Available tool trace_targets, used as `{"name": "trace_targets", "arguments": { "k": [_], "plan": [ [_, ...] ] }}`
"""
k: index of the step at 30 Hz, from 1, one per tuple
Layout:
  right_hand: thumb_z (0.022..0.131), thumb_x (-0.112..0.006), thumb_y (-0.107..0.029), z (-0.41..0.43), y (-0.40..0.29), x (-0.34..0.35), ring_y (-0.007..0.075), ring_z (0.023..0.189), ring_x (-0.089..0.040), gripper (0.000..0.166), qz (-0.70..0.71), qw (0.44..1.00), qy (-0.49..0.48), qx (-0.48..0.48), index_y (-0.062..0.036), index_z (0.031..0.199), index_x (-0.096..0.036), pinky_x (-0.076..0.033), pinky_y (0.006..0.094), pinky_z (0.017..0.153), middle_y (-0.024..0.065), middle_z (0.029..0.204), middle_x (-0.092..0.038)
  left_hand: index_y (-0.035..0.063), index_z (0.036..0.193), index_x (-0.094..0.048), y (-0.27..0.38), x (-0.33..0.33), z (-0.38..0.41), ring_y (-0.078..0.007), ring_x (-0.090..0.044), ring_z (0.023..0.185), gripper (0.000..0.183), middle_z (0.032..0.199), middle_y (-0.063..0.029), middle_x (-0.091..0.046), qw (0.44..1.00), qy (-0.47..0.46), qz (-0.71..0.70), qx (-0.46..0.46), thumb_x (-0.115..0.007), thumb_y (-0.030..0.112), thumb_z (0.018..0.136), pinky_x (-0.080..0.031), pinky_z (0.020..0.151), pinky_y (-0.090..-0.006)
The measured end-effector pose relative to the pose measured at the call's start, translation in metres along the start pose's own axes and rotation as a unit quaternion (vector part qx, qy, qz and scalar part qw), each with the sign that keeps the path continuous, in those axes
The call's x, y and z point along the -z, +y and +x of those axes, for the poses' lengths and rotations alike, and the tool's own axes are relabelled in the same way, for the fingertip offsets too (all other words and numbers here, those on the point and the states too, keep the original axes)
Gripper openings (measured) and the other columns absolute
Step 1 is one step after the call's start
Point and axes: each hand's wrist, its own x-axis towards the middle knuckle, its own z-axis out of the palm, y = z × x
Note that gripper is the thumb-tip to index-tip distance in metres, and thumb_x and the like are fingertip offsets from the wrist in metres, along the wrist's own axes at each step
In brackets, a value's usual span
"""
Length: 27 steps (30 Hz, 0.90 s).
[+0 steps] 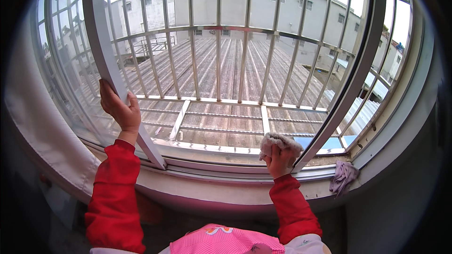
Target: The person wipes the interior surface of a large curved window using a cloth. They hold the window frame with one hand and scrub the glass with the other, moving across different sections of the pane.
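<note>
My left hand (120,108) grips the white upright stile (106,49) of a sliding window sash, its thumb on the near face and its fingers towards the left. A fluffy greyish-white cleaning cloth (281,141) is bunched in my right hand (279,162). That hand is low on the window pane (226,120), close to the bottom rail and just left of the sash's right stile (328,123). The cloth seems pressed to the glass. Its underside and most of my right fingertips are hidden.
A crumpled mauve cloth (343,178) hangs over the windowsill (219,188) at the right. Metal security bars (219,60) stand outside the glass, with a corrugated roof (226,74) beyond. A pale curtain (42,123) hangs at the left. The bottom window track (219,173) runs along the sill.
</note>
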Motion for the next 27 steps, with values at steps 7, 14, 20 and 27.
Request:
{"name": "trace_targets", "arguments": {
  "k": [7,14,20,27],
  "plan": [
    [0.068,-0.071,-0.028,0.084,0.011,0.030,0.0364,0.097,-0.052,0.057,-0.083,0.993,0.066,0.051,-0.0113,0.122,-0.059,-0.039,0.0499,0.083,0.0133,0.115,-0.053,0.0007,0.147,-0.022,-0.003,0.001,-0.003,-0.0365,-0.029,0.137,0.083,0.149,-0.0211,-0.029,1.000,-0.007,0.004,0.012,-0.060,0.012,0.074,-0.017,0.111,-0.0491],
    [0.075,-0.058,-0.024,0.142,-0.016,0.029,0.0350,0.090,-0.048,0.063,-0.063,0.976,0.207,-0.029,-0.0032,0.134,-0.050,-0.034,0.0470,0.082,0.0175,0.102,-0.054,0.0003,0.146,-0.022,0.000,0.002,-0.001,-0.0365,-0.029,0.137,0.084,0.149,-0.0211,-0.030,1.000,-0.011,0.003,0.017,-0.061,0.011,0.073,-0.016,0.111,-0.0494],
    [0.075,-0.068,-0.022,0.066,-0.039,-0.017,0.0365,0.096,-0.055,0.052,0.030,0.996,0.001,0.083,-0.0095,0.124,-0.059,-0.041,0.0497,0.081,0.0146,0.107,-0.056,0.0001,0.146,-0.022,0.001,0.004,0.000,-0.0365,-0.029,0.137,0.084,0.149,-0.0213,-0.030,1.000,-0.008,0.005,0.019,-0.060,0.011,0.073,-0.015,0.112,-0.0490],
    [0.082,-0.066,-0.019,0.038,-0.024,0.007,0.0184,0.073,-0.062,0.025,0.195,0.966,-0.169,0.004,-0.0104,0.105,-0.069,-0.048,0.0342,0.064,0.0054,0.083,-0.064,0.0001,0.146,-0.022,0.002,0.002,-0.001,-0.0371,-0.029,0.136,0.083,0.148,-0.0213,-0.030,1.000,-0.010,-0.001,0.021,-0.060,0.011,0.073,-0.015,0.112,-0.0494]
  ]
}}
